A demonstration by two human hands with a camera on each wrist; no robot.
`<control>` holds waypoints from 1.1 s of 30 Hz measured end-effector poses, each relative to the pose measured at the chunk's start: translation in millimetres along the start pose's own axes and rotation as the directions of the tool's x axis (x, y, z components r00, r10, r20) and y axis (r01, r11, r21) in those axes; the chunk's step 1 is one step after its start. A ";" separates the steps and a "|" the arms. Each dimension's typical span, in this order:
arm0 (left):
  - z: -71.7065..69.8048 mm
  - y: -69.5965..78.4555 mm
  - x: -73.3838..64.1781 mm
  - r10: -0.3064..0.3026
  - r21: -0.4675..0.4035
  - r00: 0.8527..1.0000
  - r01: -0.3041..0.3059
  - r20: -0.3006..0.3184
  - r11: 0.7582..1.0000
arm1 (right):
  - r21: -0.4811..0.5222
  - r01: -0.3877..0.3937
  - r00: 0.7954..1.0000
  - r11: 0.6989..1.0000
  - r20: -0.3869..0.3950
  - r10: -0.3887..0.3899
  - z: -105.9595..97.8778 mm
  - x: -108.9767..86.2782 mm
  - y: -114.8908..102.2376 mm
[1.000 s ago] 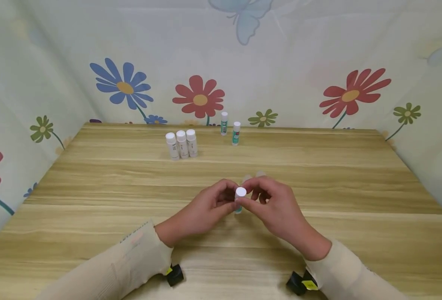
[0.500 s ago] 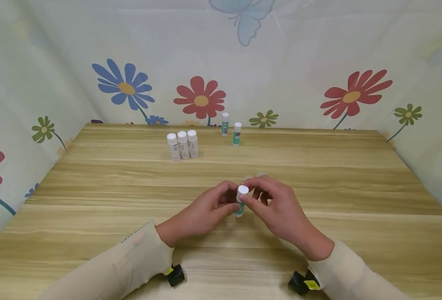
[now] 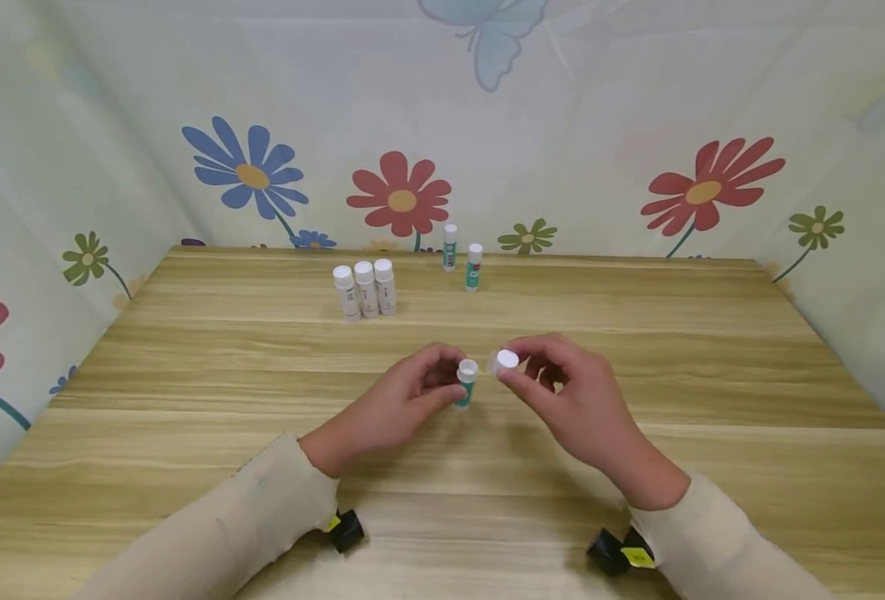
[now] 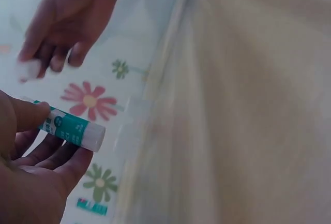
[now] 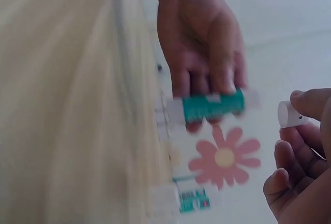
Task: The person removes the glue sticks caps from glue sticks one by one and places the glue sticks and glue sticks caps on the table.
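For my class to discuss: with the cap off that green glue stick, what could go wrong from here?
The white cap might slip and roll away, since the right hand pinches it between thumb and fingers. The green glue stick in the left hand is uncapped, so any glue inside could smear or dry. The three white tubes stand upright close together; a bump to one could topple the others.

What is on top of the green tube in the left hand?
The green tube shows only an open white rim on top; a white cap is held apart in the right hand. The rim hides the tube's deeper inside.
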State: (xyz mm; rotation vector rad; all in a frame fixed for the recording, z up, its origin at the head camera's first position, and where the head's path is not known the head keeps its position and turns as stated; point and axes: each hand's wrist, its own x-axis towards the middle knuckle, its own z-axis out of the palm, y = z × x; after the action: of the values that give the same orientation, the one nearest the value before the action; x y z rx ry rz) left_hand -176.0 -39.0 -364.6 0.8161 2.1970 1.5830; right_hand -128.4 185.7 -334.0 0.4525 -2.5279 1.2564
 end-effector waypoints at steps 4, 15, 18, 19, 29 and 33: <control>-24.6 -6.0 6.9 -0.017 0.022 0.994 0.020 -0.108 1.000 | -0.021 -0.078 0.997 0.997 -0.015 0.077 -14.2 7.7 14.3; -91.5 -31.1 11.7 -0.169 0.071 0.918 0.207 -0.358 0.976 | -0.179 -0.259 0.949 0.949 0.134 0.284 -33.0 22.6 61.8; -99.9 -35.1 11.3 -0.195 0.099 0.902 0.250 -0.386 0.963 | -0.229 -0.260 0.935 0.938 0.182 0.304 -32.3 23.6 69.3; -101.7 -36.5 11.4 -0.198 0.107 0.899 0.258 -0.392 0.960 | -0.243 -0.257 0.932 0.936 0.195 0.306 -32.2 23.3 71.5; -108.2 -46.3 13.6 -0.235 0.123 0.887 0.305 -0.398 0.944 | -0.281 -0.209 0.915 0.937 0.281 0.288 -30.3 20.0 84.0; -107.4 -46.0 12.9 -0.244 0.124 0.886 0.314 -0.395 0.941 | -0.277 -0.208 0.907 0.938 0.306 0.291 -31.3 19.1 85.3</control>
State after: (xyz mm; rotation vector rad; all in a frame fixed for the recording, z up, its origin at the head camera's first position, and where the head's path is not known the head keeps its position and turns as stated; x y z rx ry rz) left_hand -258.0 -123.1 -370.3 0.2233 2.6175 1.5013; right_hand -176.2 256.8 -369.6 0.3185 -3.0731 0.9997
